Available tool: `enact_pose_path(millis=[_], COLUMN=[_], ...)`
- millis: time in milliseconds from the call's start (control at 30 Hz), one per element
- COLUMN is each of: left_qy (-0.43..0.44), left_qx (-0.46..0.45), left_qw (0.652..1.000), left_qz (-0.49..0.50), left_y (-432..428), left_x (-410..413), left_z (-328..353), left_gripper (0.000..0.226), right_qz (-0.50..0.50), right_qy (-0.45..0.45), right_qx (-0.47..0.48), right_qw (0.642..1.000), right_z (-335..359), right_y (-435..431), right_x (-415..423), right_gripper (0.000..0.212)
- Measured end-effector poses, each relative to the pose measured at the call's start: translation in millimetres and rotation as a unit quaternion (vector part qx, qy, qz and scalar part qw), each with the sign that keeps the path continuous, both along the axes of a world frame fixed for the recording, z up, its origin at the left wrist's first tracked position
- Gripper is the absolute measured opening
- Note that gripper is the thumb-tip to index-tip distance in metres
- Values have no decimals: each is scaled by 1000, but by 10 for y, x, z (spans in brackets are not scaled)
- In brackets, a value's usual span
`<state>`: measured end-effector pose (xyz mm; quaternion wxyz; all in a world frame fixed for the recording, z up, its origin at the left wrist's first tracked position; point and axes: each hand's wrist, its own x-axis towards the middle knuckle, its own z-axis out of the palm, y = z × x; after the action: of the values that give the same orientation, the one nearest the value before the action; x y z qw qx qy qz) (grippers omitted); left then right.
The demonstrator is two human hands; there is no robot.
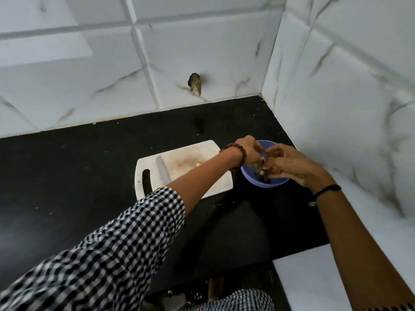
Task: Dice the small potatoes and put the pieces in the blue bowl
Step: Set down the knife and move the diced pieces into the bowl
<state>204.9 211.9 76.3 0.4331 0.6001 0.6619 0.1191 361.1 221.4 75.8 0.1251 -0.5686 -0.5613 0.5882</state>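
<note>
Two hands meet over one bowl on my feed. Leftmost on the black counter lies the white cutting board, a knife on it, blade toward 12 o'clock, and one yellow potato piece beside. At the board's 3 o'clock sits the blue bowl with diced pieces inside. My left hand hangs over its 10 o'clock rim, fingers bunched downward. My right hand covers the 3 o'clock side, fingers curled. Blur hides both grips; I cannot tell whether either pinches anything.
</note>
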Motion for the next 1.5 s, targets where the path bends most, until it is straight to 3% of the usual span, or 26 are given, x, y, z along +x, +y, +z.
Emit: enact_pose_path(millis=[133, 367, 633, 767, 900, 1033, 1200, 1333, 1500], left_qy=[-3, -45, 2, 63, 140, 159, 162, 176, 167], left_qx=[7, 41, 95, 79, 42, 20, 22, 35, 37], left_qw=[1000, 998, 993, 989, 981, 977, 980, 979, 978], left_qz=[-4, 23, 69, 104, 130, 137, 113, 98, 119], left_y=[-3, -96, -387, -602, -806, -923, -885, -861, -900], left_x=[-68, -240, -772, -1161, -1463, -1531, -1440, -1421, -1467], left_z=[-7, 4, 24, -119, -324, -485, -572, -628, -694], left_gripper=[52, 33, 23, 30, 39, 59, 76, 67, 63], right_qz=[-29, 32, 127, 189, 253, 318, 370, 376, 314], right_qy=[-22, -150, -166, -150, -200, -223, -216, -192, -179], right_qx=[18, 143, 222, 234, 240, 282, 299, 294, 285], right_qw=[999, 978, 952, 942, 916, 877, 853, 858, 888], right_z=[-74, 28, 77, -133, -401, -510, -612, -667, -690], right_y=[77, 83, -141, -197, -219, -191, -147, -242, -226], right_x=[27, -164, -830, -1160, -1394, -1560, -1652, -1589, -1433], right_gripper=[30, 13, 16, 21, 36, 51, 42, 38, 39])
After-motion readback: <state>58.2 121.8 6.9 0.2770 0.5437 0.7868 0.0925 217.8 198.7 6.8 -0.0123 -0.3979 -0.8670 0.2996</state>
